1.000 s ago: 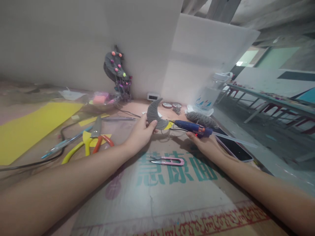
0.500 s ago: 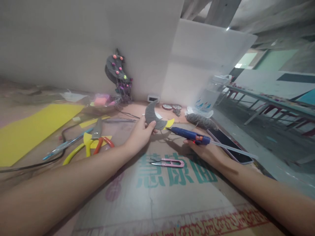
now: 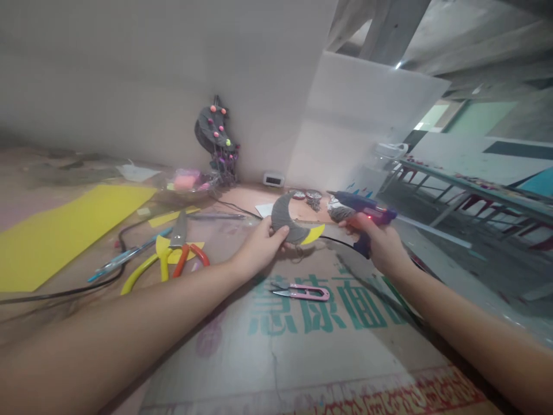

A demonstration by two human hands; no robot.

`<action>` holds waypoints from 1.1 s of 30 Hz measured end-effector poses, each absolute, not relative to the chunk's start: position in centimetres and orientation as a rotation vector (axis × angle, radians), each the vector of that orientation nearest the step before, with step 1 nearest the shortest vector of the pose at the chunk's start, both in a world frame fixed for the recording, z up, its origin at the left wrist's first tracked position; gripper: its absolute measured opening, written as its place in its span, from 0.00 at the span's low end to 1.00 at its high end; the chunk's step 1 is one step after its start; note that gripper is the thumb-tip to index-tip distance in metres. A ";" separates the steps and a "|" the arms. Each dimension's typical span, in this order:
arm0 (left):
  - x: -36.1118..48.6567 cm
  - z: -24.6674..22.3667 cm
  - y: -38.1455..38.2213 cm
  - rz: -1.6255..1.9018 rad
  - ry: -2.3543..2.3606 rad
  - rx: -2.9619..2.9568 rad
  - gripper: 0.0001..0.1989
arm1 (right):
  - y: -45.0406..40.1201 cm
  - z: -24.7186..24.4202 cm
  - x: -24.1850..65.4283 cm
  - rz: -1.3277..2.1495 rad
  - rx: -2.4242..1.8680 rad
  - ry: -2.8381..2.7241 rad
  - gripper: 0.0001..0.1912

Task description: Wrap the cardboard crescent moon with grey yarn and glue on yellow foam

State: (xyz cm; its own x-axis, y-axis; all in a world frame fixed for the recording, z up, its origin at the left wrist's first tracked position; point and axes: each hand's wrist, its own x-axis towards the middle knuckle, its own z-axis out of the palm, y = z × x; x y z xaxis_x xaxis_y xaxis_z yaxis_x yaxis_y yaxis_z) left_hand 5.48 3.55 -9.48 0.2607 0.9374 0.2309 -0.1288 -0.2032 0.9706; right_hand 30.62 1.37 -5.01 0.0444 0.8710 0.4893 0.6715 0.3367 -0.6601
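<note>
My left hand (image 3: 261,242) pinches a crescent (image 3: 284,218) mostly wrapped in grey yarn, its right tip bare yellow. Loose yarn hangs beneath it. My right hand (image 3: 382,242) grips a blue glue gun (image 3: 360,206) with a small red light; its nozzle points left, raised above and apart from the crescent. A glue stick juts from its rear. Below the hands, pink thread snips (image 3: 306,292) lie on the printed board (image 3: 337,357).
Left are scissors (image 3: 179,230), orange-and-yellow-handled pliers, a blue pen (image 3: 129,253) and a yellow sheet (image 3: 82,230). Behind stand a decorated grey moon (image 3: 211,129) and a small white meter (image 3: 273,180). A phone and a cup are partly hidden at right.
My right hand has lifted the glue gun up and to the right, off the crescent's yellow tip. The crescent in my left hand appears further right, as the whole view has shifted.
</note>
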 end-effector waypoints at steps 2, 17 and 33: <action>5.6 -9.8 3.6 1.174 0.811 1.452 0.08 | 2.9 -4.5 30.7 0.331 -1.471 -1.684 0.24; 5.1 -9.1 3.8 1.274 0.888 1.349 0.29 | 15.3 -6.8 25.8 0.353 -1.631 -1.958 0.16; 4.9 -8.1 3.2 1.365 0.902 1.417 0.05 | 1.8 -5.8 27.0 0.250 -1.335 -2.277 0.16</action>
